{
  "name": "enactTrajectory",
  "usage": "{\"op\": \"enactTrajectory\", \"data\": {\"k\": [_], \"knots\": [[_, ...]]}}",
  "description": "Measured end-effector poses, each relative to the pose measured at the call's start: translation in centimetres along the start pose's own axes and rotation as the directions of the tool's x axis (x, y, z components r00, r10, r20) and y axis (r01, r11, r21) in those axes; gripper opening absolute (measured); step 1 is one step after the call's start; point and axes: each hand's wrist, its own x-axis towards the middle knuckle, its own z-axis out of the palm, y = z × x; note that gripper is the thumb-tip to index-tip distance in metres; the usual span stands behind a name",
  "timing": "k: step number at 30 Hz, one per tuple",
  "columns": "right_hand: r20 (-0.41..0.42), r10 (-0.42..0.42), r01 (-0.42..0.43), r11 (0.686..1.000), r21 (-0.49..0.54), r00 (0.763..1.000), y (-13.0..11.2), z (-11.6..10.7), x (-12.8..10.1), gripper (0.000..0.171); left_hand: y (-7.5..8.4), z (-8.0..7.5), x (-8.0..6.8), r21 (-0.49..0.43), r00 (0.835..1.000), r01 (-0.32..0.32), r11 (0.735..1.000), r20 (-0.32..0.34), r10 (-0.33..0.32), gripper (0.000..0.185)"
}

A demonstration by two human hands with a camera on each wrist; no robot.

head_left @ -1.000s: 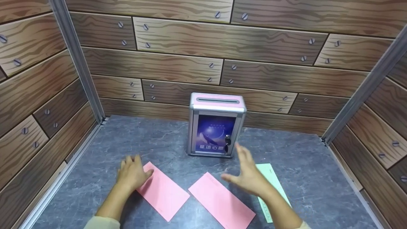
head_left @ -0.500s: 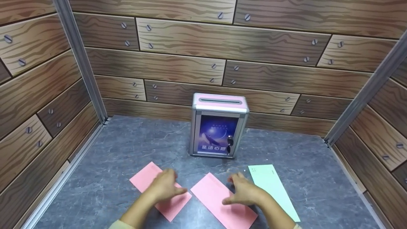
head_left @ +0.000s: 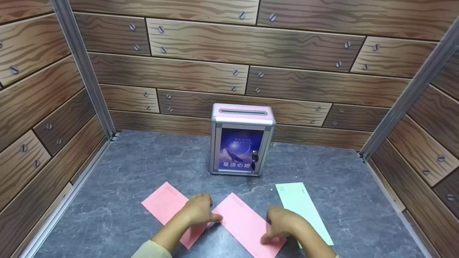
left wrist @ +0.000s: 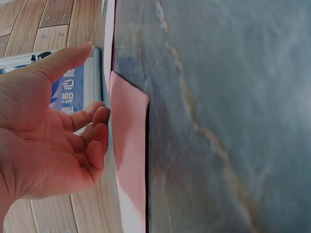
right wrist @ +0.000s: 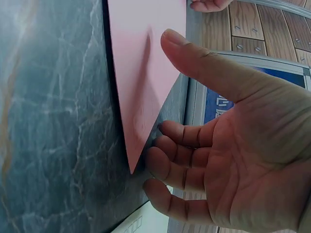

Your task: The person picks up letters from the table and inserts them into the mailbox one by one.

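Two pink envelopes lie slanted on the grey marbled tabletop: a left one (head_left: 165,202) and a middle one (head_left: 245,224). My left hand (head_left: 199,209) is over the left envelope, its thumb by the near corner of the middle one. In the left wrist view its fingers curl loosely with nothing between them, beside the left envelope (left wrist: 130,141). My right hand (head_left: 285,224) is at the right end of the middle envelope. In the right wrist view the thumb is over that envelope (right wrist: 141,63), the bent fingers beside its edge; nothing is pinched.
A light green envelope (head_left: 304,211) lies to the right, partly behind my right forearm. At the back stands a silver-framed box (head_left: 242,143) with a slot (head_left: 244,111) in its pink top and keys (head_left: 254,161) in its door. Wood-patterned walls (head_left: 200,43) enclose the table.
My left hand has moved right from the left envelope's far corner to its right end. The right hand has come down from beside the box to the middle envelope. The envelopes stay put.
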Motion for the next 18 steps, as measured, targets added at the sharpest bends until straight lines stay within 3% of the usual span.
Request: {"op": "enactTrajectory", "data": {"k": [8,13,18], "knots": [[-0.001,0.021,-0.021,1.0,0.011,1.0,-0.19,0.7,0.32,0.053,0.69,0.91,0.39,-0.016,0.999,0.034,0.999,0.035,-0.033,0.057],[-0.006,0.021,-0.021,1.0,0.016,1.0,-0.18,0.89,0.29,0.047,0.71,0.97,0.38,-0.051,1.0,0.009,0.999,0.012,-0.009,0.045],[-0.005,-0.006,0.007,0.999,0.037,1.0,0.1,0.87,0.3,0.045,0.71,0.94,0.3,-0.147,1.0,-0.002,0.989,-0.011,0.0,0.033]]}}
